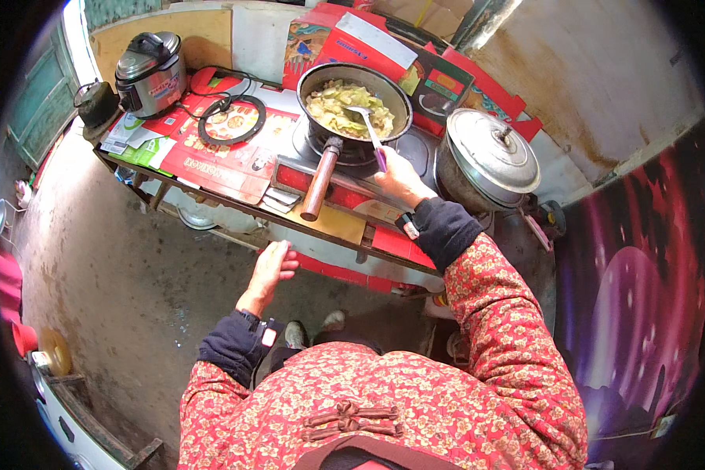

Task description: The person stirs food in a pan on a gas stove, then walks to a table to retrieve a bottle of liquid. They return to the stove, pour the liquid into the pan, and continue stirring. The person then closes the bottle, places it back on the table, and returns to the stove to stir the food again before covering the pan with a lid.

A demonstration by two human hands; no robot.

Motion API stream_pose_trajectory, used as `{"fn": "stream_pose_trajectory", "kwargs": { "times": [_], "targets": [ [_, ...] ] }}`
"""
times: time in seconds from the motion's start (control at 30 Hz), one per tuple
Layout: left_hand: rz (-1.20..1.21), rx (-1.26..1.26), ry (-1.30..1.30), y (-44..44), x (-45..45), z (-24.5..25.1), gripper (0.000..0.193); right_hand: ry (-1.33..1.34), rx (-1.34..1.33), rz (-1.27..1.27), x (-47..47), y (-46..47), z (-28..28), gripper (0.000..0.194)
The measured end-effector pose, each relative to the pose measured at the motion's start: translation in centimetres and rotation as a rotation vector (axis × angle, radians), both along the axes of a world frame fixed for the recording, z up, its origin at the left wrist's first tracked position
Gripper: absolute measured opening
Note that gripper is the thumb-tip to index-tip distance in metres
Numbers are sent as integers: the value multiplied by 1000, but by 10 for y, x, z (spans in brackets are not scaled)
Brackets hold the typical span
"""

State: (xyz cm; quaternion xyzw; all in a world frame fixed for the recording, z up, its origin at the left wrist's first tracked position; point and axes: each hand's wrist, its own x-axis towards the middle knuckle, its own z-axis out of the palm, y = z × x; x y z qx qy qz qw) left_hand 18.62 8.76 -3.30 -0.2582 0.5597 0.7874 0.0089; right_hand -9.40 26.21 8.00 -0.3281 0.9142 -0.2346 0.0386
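My right hand (404, 177) grips the purple handle of a metal spatula (371, 130). The spatula's head lies among cooked, pale green chopped vegetables (341, 106) inside a deep wok (400, 97). The wok sits on a stove (302, 138), its wooden handle (323, 182) pointing towards me. My left hand (271, 273) hangs in the air in front of the table edge, below and left of that handle. It holds nothing, and its fingers are slightly bent and partly apart.
A lidded metal pot (493, 155) stands right of the wok. On the left are an electric pressure cooker (151, 76), a black ring (232, 120) with a cord and a dark kettle (96, 104). Red cardboard (211, 161) covers the table. A wooden-framed piece of furniture (94, 417) stands at lower left.
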Motion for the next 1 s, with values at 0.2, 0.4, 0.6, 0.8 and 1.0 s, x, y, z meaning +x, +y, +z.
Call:
{"fn": "stream_pose_trajectory", "kwargs": {
  "times": [0.2,0.4,0.6,0.8,1.0],
  "targets": [
    [108,311,151,-1,-72,44,47,210,91,-112,-28,27,49,38],
    [-9,367,147,-4,-120,63,39,123,228,108,-22,96,165,36],
    [-24,336,118,0,-128,72,39,116,284,156,-31,76,129,34],
    [-4,369,93,10,-128,76,41,-1,-122,127,-85,43,67,37],
    [-12,379,119,12,-127,70,39,-21,-242,24,-100,28,57,37]
  ]
}}
